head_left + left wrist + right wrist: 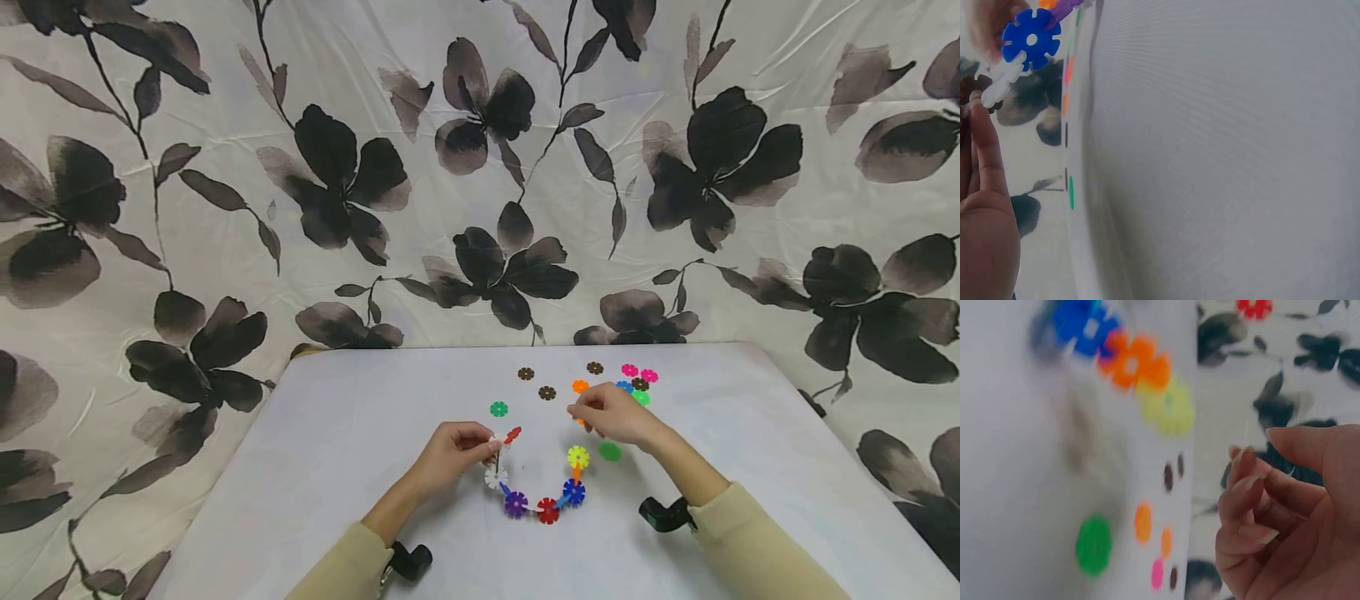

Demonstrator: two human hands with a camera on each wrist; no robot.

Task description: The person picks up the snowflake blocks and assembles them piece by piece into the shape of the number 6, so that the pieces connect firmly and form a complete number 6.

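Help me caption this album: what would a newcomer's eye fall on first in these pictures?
Probably the curved chain of bright discs low in the middle of the head view, its left side pinched by the left hand. The big dark flowers on the cloth behind the table likely come next, then the loose discs scattered mostly toward the table's far edge.

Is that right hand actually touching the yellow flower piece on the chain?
Apart: the right wrist view shows floral backdrop between the right hand and the yellow piece.

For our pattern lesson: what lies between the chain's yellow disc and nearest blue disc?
An orange disc joins them, seen in the head and right wrist views.
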